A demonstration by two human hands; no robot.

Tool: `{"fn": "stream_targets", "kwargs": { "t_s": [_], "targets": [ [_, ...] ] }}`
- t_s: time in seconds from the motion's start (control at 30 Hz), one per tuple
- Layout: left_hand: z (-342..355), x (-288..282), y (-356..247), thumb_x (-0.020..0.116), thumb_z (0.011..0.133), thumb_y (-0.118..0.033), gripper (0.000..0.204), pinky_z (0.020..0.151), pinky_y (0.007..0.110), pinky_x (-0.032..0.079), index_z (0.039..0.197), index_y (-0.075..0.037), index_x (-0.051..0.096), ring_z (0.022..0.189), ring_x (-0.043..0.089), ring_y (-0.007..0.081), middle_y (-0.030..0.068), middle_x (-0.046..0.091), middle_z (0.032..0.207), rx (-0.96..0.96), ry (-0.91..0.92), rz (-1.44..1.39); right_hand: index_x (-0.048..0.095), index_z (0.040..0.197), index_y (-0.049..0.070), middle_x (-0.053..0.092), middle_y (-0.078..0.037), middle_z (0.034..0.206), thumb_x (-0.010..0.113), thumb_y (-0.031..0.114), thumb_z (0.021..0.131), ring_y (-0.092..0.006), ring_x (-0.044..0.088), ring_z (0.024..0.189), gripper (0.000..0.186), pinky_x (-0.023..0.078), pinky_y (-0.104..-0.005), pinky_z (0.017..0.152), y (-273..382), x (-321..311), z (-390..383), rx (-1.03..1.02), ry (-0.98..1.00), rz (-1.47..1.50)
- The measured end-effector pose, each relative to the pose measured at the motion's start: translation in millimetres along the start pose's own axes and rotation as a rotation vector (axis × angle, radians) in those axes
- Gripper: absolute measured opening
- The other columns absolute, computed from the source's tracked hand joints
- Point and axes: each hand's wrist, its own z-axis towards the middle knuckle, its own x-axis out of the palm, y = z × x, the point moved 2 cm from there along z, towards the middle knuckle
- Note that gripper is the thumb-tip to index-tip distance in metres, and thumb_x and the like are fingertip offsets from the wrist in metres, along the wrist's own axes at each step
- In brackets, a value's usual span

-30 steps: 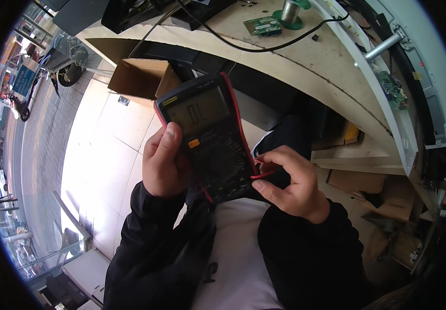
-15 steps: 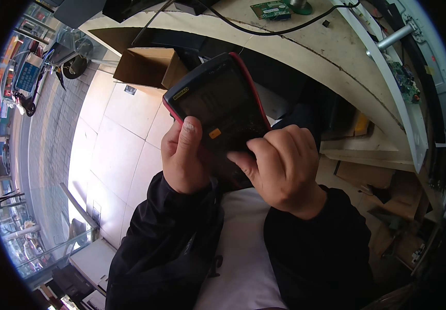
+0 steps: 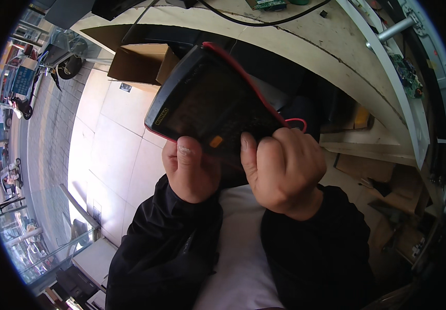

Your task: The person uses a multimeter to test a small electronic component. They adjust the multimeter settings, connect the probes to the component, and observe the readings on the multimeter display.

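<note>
A black digital multimeter with a red rim (image 3: pixel 207 93) is tilted in front of me, its screen dim, an orange button on its face. My left hand (image 3: pixel 191 166) grips its lower left side, thumb on the front. My right hand (image 3: pixel 284 166) is closed over the lower right of the face, fingers curled and thumb beside the orange button; it hides the dial. A thin red lead (image 3: pixel 298 121) loops out behind my right fingers.
Ahead is a worn cream bench (image 3: pixel 264 13) with a black cable and circuit boards (image 3: pixel 264 4). A cardboard box (image 3: pixel 137 64) stands below it. A white panel with a board (image 3: pixel 408 77) is at right; cardboard (image 3: pixel 398 194) lies below. A glass case (image 3: pixel 34 253) and street are left.
The multimeter has turned anticlockwise and widened in view. My right hand has moved from its right edge onto its face, fingers now curled. The screen looks darker.
</note>
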Motion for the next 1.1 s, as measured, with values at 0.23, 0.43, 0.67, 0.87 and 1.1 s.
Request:
{"fn": "stream_targets", "kwargs": {
  "t_s": [0.23, 0.43, 0.67, 0.87, 1.1],
  "targets": [
    [-5, -25, 9, 0.046, 0.1, -0.058, 0.073, 0.097, 0.041, 0.052, 0.144, -0.001, 0.039, 0.115, 0.062, 0.0291, 0.0173, 0.059, 0.133, -0.066, 0.049, 0.108, 0.039, 0.062, 0.01, 0.035, -0.002, 0.057, 0.074, 0.021, 0.088, -0.0167, 0.038, 0.046, 0.045, 0.03, -0.0304, 0.041, 0, 3, -1, 0.004, -0.022, 0.019],
    [3, -14, -4, 0.04, 0.102, -0.059, 0.071, 0.078, 0.035, 0.058, 0.142, -0.001, 0.042, 0.092, 0.07, 0.0257, 0.0163, 0.067, 0.119, -0.153, -0.111, -0.054, 0.056, 0.118, -0.003, 0.056, -0.015, 0.108, 0.078, 0.034, 0.087, -0.0273, 0.057, 0.093, 0.054, 0.049, -0.0344, 0.076, -18, -14, -10, -0.026, -0.092, 0.216],
    [18, -43, 1, 0.042, 0.103, -0.055, 0.068, 0.085, 0.037, 0.059, 0.142, 0.0, 0.044, 0.102, 0.069, 0.025, 0.0169, 0.066, 0.122, -0.24, 0.272, -0.304, 0.05, 0.126, -0.011, 0.061, -0.021, 0.108, 0.083, 0.029, 0.081, -0.0247, 0.062, 0.089, 0.069, 0.05, -0.0344, 0.079, -31, -8, -33, 0.461, 0.26, 0.957],
    [6, -22, 2, 0.048, 0.102, -0.052, 0.067, 0.09, 0.038, 0.058, 0.143, 0.001, 0.042, 0.107, 0.069, 0.0275, 0.0186, 0.065, 0.126, -0.163, -0.022, -0.012, 0.069, 0.101, 0.001, 0.058, -0.005, 0.089, 0.085, 0.029, 0.079, -0.022, 0.053, 0.079, 0.039, 0.042, -0.0338, 0.072, -21, -21, -9, 0.032, 0.012, 0.336],
    [1, -12, -3, 0.054, 0.103, -0.04, 0.043, 0.06, 0.022, 0.037, 0.116, 0.0, 0.059, 0.068, 0.05, 0.0068, 0.0024, 0.063, 0.091, -0.156, -0.086, 0.043, 0.072, 0.098, -0.005, 0.056, -0.003, 0.076, 0.083, 0.009, 0.07, -0.0186, 0.053, 0.068, 0.033, 0.04, -0.0318, 0.067, -8, -6, -8, -0.016, -0.055, 0.354]
  ]
}}
